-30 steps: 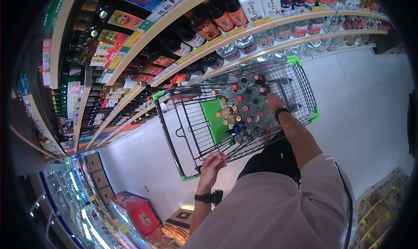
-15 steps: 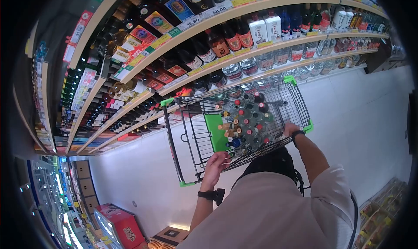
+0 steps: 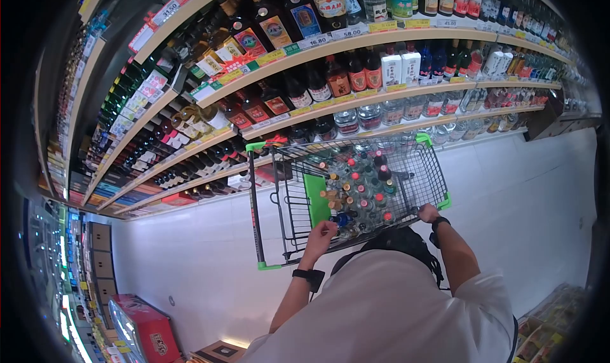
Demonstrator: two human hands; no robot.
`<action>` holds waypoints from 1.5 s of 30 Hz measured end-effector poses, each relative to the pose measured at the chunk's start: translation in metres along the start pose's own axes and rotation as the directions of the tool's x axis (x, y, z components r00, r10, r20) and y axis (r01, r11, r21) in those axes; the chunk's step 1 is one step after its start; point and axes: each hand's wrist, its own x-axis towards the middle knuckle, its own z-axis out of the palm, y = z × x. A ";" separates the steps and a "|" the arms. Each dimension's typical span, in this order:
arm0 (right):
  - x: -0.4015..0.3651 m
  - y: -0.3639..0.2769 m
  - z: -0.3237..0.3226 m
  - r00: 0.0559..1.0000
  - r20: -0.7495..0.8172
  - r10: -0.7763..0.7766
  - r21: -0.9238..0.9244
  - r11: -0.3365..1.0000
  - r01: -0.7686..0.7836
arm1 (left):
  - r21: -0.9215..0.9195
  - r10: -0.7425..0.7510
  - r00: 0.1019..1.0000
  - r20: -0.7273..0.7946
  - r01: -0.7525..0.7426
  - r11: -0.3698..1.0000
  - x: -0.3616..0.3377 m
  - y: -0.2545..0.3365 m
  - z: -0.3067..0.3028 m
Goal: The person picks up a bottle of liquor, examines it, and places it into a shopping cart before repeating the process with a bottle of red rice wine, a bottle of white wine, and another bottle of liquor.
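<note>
A black wire shopping cart (image 3: pixel 419 236) with green corners stands in front of my body. Several glass bottles (image 3: pixel 361 188) stand packed together in its basket, their caps red, gold, blue and dark. My right hand (image 3: pixel 428 213) is closed round the cart's near rim, close to its right corner. At the near left side of the basket, my left hand (image 3: pixel 321 236) has its fingers curled together beside a blue-capped bottle (image 3: pixel 344 219). What those fingers hold, if anything, is too small to make out. A green panel (image 3: pixel 316 198) borders the bottles on the left.
Long shelves (image 3: pixel 381 34) of liquor bottles and boxes run along the cart's far side. A red chest freezer (image 3: pixel 149 331) stands at the lower left. Crates of packaged goods (image 3: pixel 546 328) are at the lower right. Pale tiled floor (image 3: pixel 203 255) surrounds the cart.
The view has shifted, so the shelves appear lower and more of their upper row shows. Both hands stay at the cart's near side, and the bottles keep their arrangement.
</note>
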 end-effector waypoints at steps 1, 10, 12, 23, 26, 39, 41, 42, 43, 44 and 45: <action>-0.002 0.003 0.003 1.000 -0.008 -0.010 -0.010 1.000 0.010 | 0.164 0.005 0.999 0.033 -0.010 0.986 0.001 -0.021 0.001; -0.008 0.013 -0.005 1.000 0.011 0.002 0.193 0.981 -0.004 | 0.642 -0.120 0.985 0.124 0.012 0.767 -0.020 -0.109 0.031; -0.002 0.023 -0.004 1.000 -0.022 0.021 0.195 0.981 -0.017 | 0.613 -0.139 0.987 0.084 0.059 0.788 -0.018 -0.106 0.032; -0.021 0.070 -0.041 0.997 0.075 0.001 -0.068 0.998 0.004 | 0.680 -0.256 0.960 -0.112 0.262 0.685 -0.008 -0.121 0.047; -0.014 0.078 -0.037 0.990 0.080 -0.119 -0.064 0.990 0.124 | 0.667 -0.303 0.929 -0.212 0.364 0.651 -0.007 -0.116 0.052; -0.018 0.095 -0.050 0.916 0.229 -0.330 -0.015 0.940 0.342 | 0.617 -0.373 0.921 -0.113 0.359 0.701 -0.003 -0.131 0.046; -0.014 0.097 -0.039 0.907 0.268 -0.325 -0.073 0.932 0.356 | 0.610 -0.367 0.924 -0.108 0.353 0.710 -0.005 -0.130 0.045; -0.019 0.092 -0.042 0.909 0.292 -0.298 -0.055 0.943 0.327 | 0.604 -0.367 0.924 -0.103 0.352 0.716 -0.007 -0.128 0.044; -0.023 0.088 -0.044 0.911 0.299 -0.282 -0.048 0.950 0.310 | 0.599 -0.368 0.925 -0.101 0.351 0.720 -0.008 -0.127 0.041; -0.026 0.084 -0.046 0.914 0.306 -0.268 -0.040 0.955 0.294 | 0.608 -0.370 0.924 -0.094 0.347 0.714 -0.007 -0.133 0.038; -0.026 0.080 -0.042 0.915 0.312 -0.256 -0.029 0.960 0.278 | 0.612 -0.375 0.922 -0.095 0.351 0.708 -0.009 -0.136 0.035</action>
